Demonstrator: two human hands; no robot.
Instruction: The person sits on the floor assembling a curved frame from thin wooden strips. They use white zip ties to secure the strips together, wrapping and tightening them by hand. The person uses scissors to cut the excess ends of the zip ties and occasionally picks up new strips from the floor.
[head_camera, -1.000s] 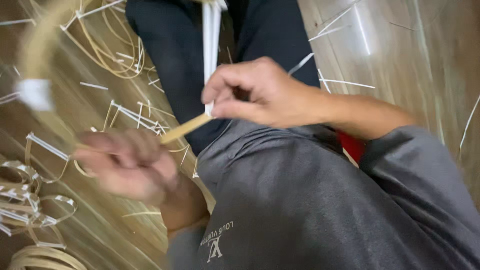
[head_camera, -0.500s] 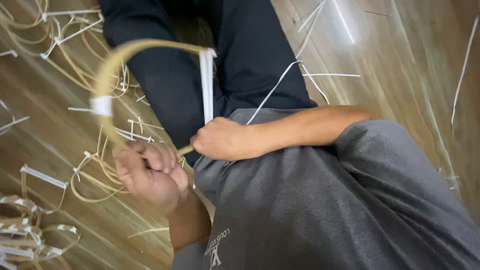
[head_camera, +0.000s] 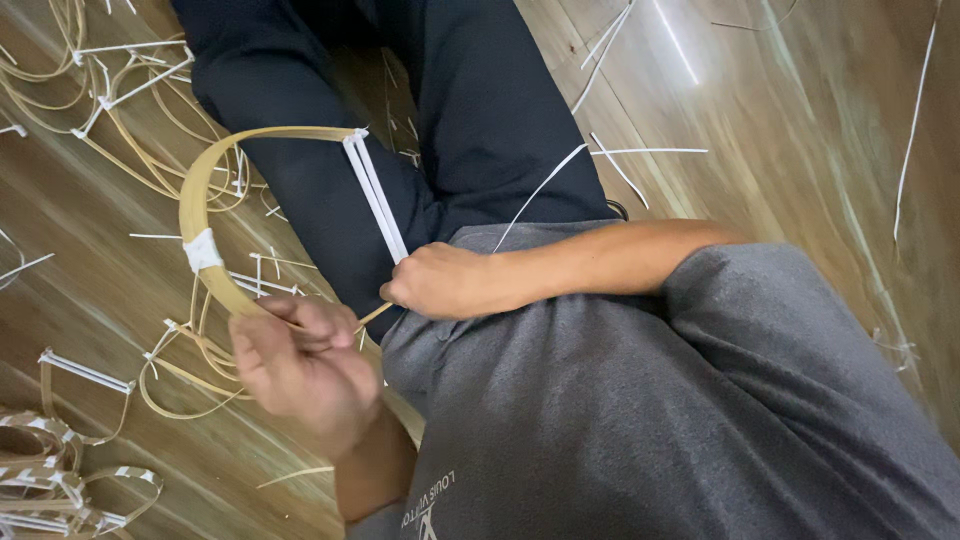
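A bent bamboo strip (head_camera: 196, 195) forms a curved hoop over my lap, bound with a white wrap (head_camera: 203, 250) on its left side. A white strap (head_camera: 375, 195) runs from the hoop's top corner down to my right hand (head_camera: 440, 280), which is closed on the strap's lower end and a thin bamboo end. My left hand (head_camera: 295, 360) is blurred and grips the lower end of the bamboo strip near my shirt.
I sit on a wooden floor (head_camera: 780, 130) in dark trousers (head_camera: 480, 110) and a grey shirt (head_camera: 640, 420). Loose bamboo slivers and white strips (head_camera: 110, 80) litter the floor at left. Finished bound hoops (head_camera: 50, 480) lie at the lower left.
The view has shifted so the whole bent hoop shows. My right hand has dropped from mid-frame toward my lap, and my left hand has moved right, closer to it.
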